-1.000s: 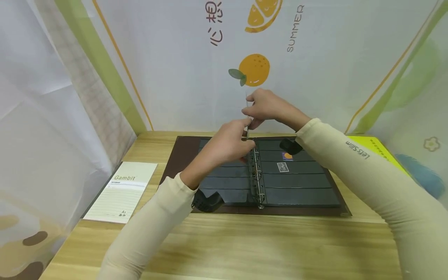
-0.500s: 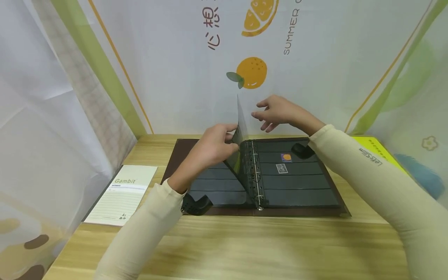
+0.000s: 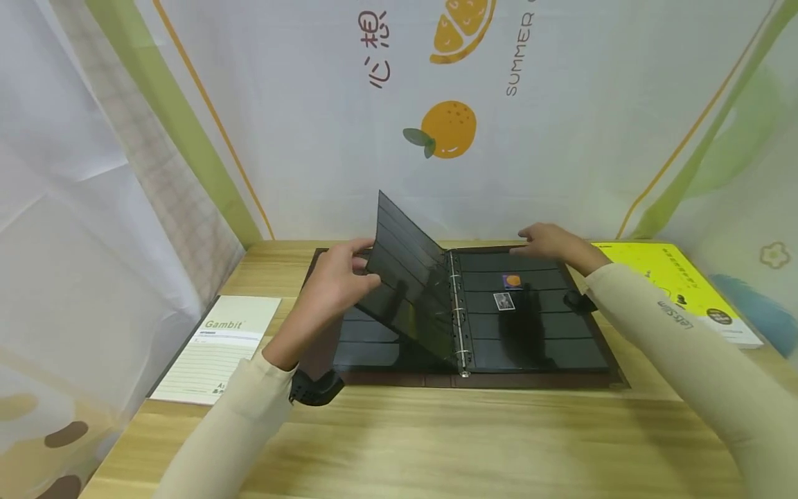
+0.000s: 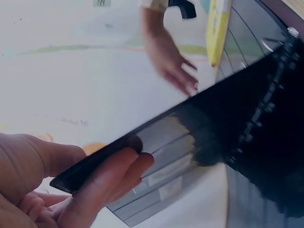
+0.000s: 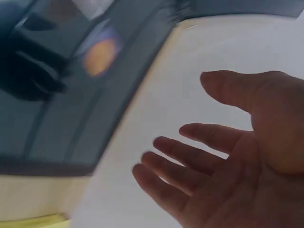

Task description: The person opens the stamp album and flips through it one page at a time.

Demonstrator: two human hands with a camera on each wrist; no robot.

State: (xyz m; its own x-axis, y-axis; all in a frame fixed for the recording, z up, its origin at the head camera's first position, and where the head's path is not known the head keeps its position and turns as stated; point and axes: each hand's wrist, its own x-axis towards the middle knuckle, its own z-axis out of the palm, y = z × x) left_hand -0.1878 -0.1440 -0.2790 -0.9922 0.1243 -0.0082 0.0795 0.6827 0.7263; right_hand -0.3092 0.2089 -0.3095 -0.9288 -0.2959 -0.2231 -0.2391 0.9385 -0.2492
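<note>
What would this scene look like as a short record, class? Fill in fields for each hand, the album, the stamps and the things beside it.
left hand: pinches the outer edge of a black page, holding it tilted up over the left side
right hand: fingers straight, at the far edge of the right page
album: lies open on the table, ring spine in the middle
stamps: two on the right page, one orange, one grey
left of album: notepad
right of album: yellow book
</note>
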